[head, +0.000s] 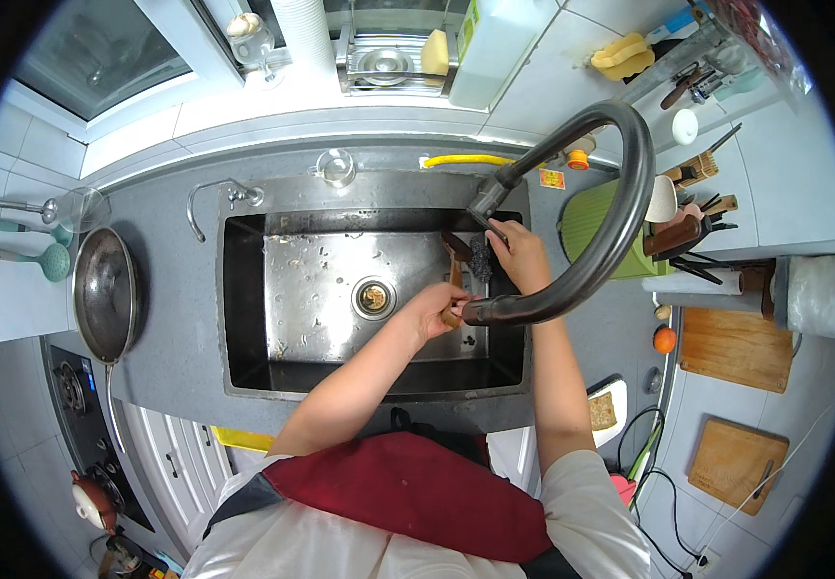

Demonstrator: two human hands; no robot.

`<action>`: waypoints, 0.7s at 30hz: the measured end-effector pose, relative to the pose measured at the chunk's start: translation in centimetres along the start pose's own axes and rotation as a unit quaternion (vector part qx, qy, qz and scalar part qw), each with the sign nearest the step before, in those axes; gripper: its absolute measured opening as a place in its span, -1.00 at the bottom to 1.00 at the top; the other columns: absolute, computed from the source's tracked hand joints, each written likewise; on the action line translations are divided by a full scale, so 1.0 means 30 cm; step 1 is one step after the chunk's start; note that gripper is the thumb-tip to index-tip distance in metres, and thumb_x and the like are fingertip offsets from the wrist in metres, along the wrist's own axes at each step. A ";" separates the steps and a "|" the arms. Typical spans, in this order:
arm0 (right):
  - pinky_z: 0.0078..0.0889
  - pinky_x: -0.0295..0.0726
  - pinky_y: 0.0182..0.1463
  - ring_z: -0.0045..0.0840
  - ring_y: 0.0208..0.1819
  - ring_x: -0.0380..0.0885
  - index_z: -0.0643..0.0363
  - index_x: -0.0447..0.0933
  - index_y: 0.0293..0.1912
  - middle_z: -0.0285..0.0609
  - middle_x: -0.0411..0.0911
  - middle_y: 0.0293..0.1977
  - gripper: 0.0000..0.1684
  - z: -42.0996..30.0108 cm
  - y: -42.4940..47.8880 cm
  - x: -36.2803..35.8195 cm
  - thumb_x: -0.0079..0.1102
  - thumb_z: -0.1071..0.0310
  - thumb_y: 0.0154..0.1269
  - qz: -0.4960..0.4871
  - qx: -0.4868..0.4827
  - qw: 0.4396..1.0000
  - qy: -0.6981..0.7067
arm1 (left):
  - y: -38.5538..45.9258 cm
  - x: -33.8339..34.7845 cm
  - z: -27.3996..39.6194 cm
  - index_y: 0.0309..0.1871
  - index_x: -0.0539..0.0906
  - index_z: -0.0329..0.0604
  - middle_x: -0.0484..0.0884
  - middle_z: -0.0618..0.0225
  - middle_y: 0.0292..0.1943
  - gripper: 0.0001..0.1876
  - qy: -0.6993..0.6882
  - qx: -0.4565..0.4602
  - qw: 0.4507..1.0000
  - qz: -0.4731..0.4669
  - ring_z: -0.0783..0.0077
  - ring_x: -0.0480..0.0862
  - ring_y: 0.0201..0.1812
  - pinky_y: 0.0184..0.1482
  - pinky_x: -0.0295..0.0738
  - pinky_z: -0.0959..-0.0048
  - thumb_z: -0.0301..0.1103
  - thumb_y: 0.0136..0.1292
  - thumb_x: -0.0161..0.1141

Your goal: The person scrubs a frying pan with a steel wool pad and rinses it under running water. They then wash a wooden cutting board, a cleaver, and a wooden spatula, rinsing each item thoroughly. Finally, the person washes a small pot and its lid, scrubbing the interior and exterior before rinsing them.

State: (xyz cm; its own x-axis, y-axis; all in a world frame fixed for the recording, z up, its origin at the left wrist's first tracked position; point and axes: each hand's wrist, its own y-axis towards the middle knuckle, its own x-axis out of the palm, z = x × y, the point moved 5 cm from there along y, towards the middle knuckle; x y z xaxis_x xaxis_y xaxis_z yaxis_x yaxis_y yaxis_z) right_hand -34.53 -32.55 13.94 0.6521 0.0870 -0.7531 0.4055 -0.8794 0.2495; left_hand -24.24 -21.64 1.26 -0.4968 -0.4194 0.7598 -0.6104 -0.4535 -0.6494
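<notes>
In the head view, my left hand is closed around the wooden handle of a utensil over the right part of a steel sink. The utensil's far end, dark and wooden, points away from me; its kind is unclear. My right hand is at the dark metal faucet, with fingers on a slim dark piece below its head; whether that is the lever is unclear. A dark grey scrubber or brush head lies beside the right hand. The curved spout partly hides the left fingertips.
Food scraps and drops dot the sink floor around the drain. A small curved tap and a glass mug stand behind the sink. A wok leans at left. A green ribbed container and an orange are at right.
</notes>
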 end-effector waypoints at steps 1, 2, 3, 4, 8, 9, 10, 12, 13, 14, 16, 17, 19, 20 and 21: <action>-0.33 0.52 -0.25 -0.10 -0.29 0.56 0.34 0.55 -0.13 0.04 0.57 -0.29 -0.73 -0.003 0.000 0.001 0.20 0.39 0.20 -0.003 0.008 1.000 -0.002 | 0.018 -0.005 -0.003 -0.19 0.44 -0.43 0.58 0.13 -0.32 -0.85 -0.002 0.007 1.000 0.014 0.41 0.63 -0.43 -0.41 0.58 0.49 -0.50 0.34 -0.10; -0.33 0.52 -0.25 -0.10 -0.29 0.56 0.34 0.55 -0.13 0.05 0.57 -0.29 -0.73 -0.005 0.002 0.003 0.19 0.39 0.20 -0.007 0.015 1.000 -0.004 | 0.034 -0.010 -0.007 -0.18 0.45 -0.44 0.60 0.09 -0.28 -0.84 -0.004 0.014 1.000 0.027 0.35 0.68 -0.36 -0.32 0.64 0.43 -0.51 0.34 -0.11; -0.33 0.52 -0.25 -0.10 -0.30 0.56 0.34 0.55 -0.13 0.04 0.57 -0.29 -0.73 0.002 -0.001 0.002 0.19 0.39 0.20 -0.006 0.015 1.000 -0.006 | 0.034 0.005 -0.011 -0.17 0.42 -0.47 0.57 0.11 -0.30 -0.85 0.001 0.023 0.999 0.038 0.42 0.62 -0.42 -0.41 0.57 0.50 -0.53 0.32 -0.12; -0.33 0.52 -0.25 -0.11 -0.30 0.56 0.34 0.55 -0.13 0.04 0.57 -0.30 -0.74 0.008 -0.005 -0.002 0.19 0.39 0.20 -0.004 0.014 1.000 -0.007 | 0.022 0.031 -0.016 -0.16 0.39 -0.49 0.54 0.13 -0.32 -0.85 0.006 0.032 0.998 0.049 0.49 0.57 -0.48 -0.49 0.50 0.57 -0.56 0.31 -0.13; -0.34 0.52 -0.25 -0.09 -0.32 0.55 0.34 0.56 -0.15 0.04 0.56 -0.31 -0.75 0.005 -0.009 -0.007 0.19 0.39 0.20 0.011 0.003 1.000 -0.010 | 0.042 0.066 -0.038 -0.19 0.36 -0.46 0.46 0.24 -0.41 -0.90 -0.058 0.051 0.993 0.085 0.57 0.45 -0.59 -0.62 0.38 0.62 -0.57 0.31 -0.13; -0.34 0.52 -0.26 -0.12 -0.33 0.55 0.32 0.55 -0.12 0.03 0.57 -0.32 -0.73 0.002 -0.007 -0.001 0.20 0.39 0.19 0.009 0.009 1.000 -0.014 | 0.057 0.050 -0.033 -0.19 0.38 -0.44 0.50 0.20 -0.39 -0.86 -0.061 0.063 0.994 0.066 0.49 0.51 -0.53 -0.51 0.47 0.55 -0.52 0.35 -0.16; -0.34 0.52 -0.27 -0.15 -0.35 0.56 0.31 0.54 -0.08 0.02 0.57 -0.32 -0.70 -0.001 -0.007 0.001 0.20 0.40 0.19 0.008 0.016 1.000 -0.020 | 0.076 0.036 -0.028 -0.19 0.40 -0.43 0.53 0.17 -0.37 -0.82 -0.064 0.073 0.994 0.046 0.42 0.58 -0.47 -0.41 0.56 0.48 -0.47 0.39 -0.19; -0.37 0.52 -0.29 -0.27 -0.38 0.57 0.27 0.50 0.01 0.00 0.58 -0.32 -0.64 0.001 -0.019 0.003 0.20 0.40 0.20 0.016 0.050 0.999 -0.008 | 0.094 0.047 -0.027 -0.20 0.40 -0.38 0.47 0.22 -0.42 -0.79 -0.121 0.086 0.989 0.011 0.42 0.53 -0.49 -0.41 0.53 0.48 -0.41 0.43 -0.21; -0.40 0.53 -0.31 -0.35 -0.40 0.57 0.26 0.47 0.06 -0.02 0.59 -0.30 -0.60 0.000 -0.035 0.007 0.19 0.40 0.21 0.026 0.078 0.997 0.010 | 0.096 0.075 -0.031 -0.20 0.37 -0.35 0.37 0.30 -0.49 -0.81 -0.174 0.088 0.981 -0.005 0.49 0.43 -0.57 -0.52 0.41 0.55 -0.39 0.43 -0.20; -0.43 0.53 -0.33 -0.43 -0.42 0.57 0.24 0.44 0.11 -0.04 0.60 -0.29 -0.56 0.003 -0.054 0.011 0.19 0.40 0.23 0.035 0.105 0.993 0.028 | 0.096 0.100 -0.031 -0.21 0.35 -0.33 0.28 0.39 -0.56 -0.82 -0.227 0.089 0.970 -0.021 0.56 0.32 -0.65 -0.64 0.30 0.61 -0.37 0.43 -0.20; -0.51 0.53 -0.35 -0.57 -0.41 0.54 0.23 0.38 0.18 -0.08 0.59 -0.25 -0.51 0.079 -0.112 0.067 0.16 0.39 0.26 0.092 0.152 0.970 0.168 | 0.101 0.103 -0.025 -0.19 0.36 -0.30 0.35 0.33 -0.53 -0.77 -0.235 0.071 0.969 -0.028 0.52 0.37 -0.62 -0.58 0.37 0.58 -0.31 0.45 -0.23; -0.55 0.53 -0.36 -0.64 -0.40 0.52 0.22 0.34 0.22 -0.10 0.59 -0.23 -0.48 0.103 -0.143 0.087 0.15 0.39 0.28 0.117 0.175 0.948 0.236 | 0.103 0.105 -0.024 -0.18 0.37 -0.29 0.39 0.30 -0.52 -0.75 -0.241 0.061 0.968 -0.032 0.50 0.39 -0.60 -0.55 0.41 0.57 -0.28 0.46 -0.25; -0.63 0.52 -0.32 -0.65 -0.36 0.52 0.26 0.38 0.17 -0.14 0.56 -0.17 -0.56 0.049 -0.212 0.093 0.10 0.38 0.32 0.149 0.231 0.884 0.379 | 0.060 0.142 -0.011 -0.18 0.38 -0.29 0.49 0.21 -0.43 -0.73 -0.219 0.108 0.969 0.029 0.44 0.46 -0.54 -0.49 0.47 0.52 -0.26 0.46 -0.26; -0.62 0.52 -0.29 -0.64 -0.33 0.52 0.27 0.40 0.15 -0.14 0.55 -0.17 -0.58 -0.002 -0.249 0.087 0.10 0.40 0.31 0.157 0.266 0.854 0.419 | 0.038 0.154 -0.004 -0.18 0.39 -0.28 0.55 0.16 -0.38 -0.71 -0.209 0.131 0.967 0.059 0.41 0.49 -0.51 -0.46 0.49 0.50 -0.25 0.46 -0.26; -0.60 0.52 -0.26 -0.62 -0.30 0.53 0.28 0.42 0.12 -0.13 0.55 -0.16 -0.60 -0.035 -0.287 0.085 0.10 0.41 0.31 0.164 0.301 0.822 0.455 | 0.039 0.151 -0.004 -0.18 0.40 -0.27 0.57 0.14 -0.33 -0.71 -0.205 0.135 0.968 0.059 0.39 0.52 -0.47 -0.43 0.51 0.46 -0.24 0.46 -0.26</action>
State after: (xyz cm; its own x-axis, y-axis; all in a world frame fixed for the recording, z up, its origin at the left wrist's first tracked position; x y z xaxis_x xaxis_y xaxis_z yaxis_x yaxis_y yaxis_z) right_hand -35.69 -24.27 10.51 0.9833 -0.1276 0.1298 -0.0994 -0.9739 -0.2041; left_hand -27.27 -23.99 3.96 -0.2320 -0.7326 0.6399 -0.3539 -0.5492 -0.7571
